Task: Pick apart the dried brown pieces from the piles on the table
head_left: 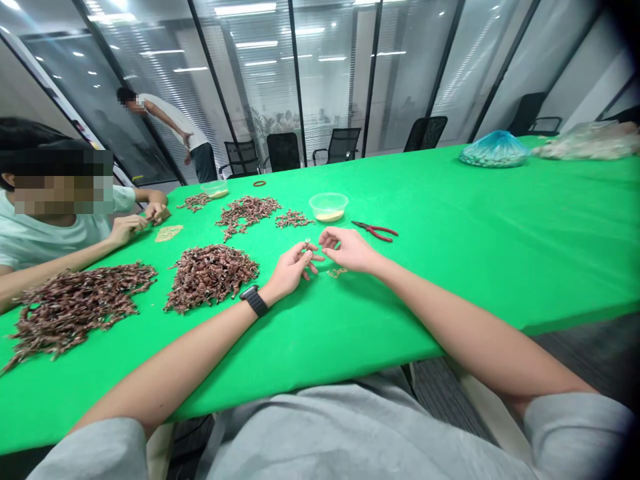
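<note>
Your L hand [290,267] and R hand [347,250] were nearly touching around a tiny piece [307,245], too small to tell if either was clamped on it. It sat left of the red-handled pliers [374,231]; big brown heaps [210,277] still lay further left, gold crumbs [337,272] just in front of the pliers.

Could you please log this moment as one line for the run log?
left hand: pinches small piece | right hand: beside it | red-handled pliers: nearby
</note>
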The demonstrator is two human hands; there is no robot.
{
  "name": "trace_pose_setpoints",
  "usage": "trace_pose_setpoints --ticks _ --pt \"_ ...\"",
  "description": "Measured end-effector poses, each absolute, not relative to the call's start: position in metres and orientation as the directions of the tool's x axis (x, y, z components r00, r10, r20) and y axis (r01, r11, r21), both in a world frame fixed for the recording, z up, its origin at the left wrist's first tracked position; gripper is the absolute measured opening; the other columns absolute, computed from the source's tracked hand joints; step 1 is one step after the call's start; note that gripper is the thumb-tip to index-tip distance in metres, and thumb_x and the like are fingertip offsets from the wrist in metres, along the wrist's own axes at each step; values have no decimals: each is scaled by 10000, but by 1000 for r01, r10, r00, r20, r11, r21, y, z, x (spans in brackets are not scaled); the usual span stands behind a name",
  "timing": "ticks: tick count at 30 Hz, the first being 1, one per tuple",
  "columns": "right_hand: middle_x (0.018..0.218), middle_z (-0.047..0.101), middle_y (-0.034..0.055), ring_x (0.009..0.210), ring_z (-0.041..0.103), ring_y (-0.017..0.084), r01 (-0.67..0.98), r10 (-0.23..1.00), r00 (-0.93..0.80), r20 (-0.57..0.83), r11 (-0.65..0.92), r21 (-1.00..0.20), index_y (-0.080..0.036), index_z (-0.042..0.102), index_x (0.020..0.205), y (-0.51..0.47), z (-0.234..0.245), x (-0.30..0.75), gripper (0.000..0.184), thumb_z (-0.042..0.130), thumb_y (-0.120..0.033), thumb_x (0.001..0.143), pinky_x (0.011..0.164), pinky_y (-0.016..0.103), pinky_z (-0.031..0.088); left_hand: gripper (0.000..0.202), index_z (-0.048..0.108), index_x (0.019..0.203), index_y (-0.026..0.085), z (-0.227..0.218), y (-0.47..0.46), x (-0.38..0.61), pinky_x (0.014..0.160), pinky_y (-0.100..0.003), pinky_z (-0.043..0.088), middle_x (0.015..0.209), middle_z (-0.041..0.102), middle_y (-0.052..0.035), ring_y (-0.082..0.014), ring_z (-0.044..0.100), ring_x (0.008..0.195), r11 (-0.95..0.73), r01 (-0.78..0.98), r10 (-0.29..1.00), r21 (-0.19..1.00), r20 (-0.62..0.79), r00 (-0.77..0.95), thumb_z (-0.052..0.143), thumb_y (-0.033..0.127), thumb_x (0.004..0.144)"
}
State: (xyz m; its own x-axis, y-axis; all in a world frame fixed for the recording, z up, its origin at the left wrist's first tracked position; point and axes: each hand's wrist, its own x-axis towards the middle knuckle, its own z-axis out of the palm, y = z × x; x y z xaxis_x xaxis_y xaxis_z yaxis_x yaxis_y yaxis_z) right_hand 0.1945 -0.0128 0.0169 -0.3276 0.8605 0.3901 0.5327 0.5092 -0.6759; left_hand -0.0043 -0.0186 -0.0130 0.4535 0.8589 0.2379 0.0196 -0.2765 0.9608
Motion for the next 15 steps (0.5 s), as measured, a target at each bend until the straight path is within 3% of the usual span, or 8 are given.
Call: trace_pose_setpoints --ticks 15 --pt "816 694 20 743 621 138 526 861 -284 421 508 -683 -157 642 936 -12 10 189 144 628 -131 794 700 250 474 444 594 1163 127 -13 -19 -4 516 -196 505 1094 721 -154 -131 681 702 -278 16 846 961 236 478 609 500 923"
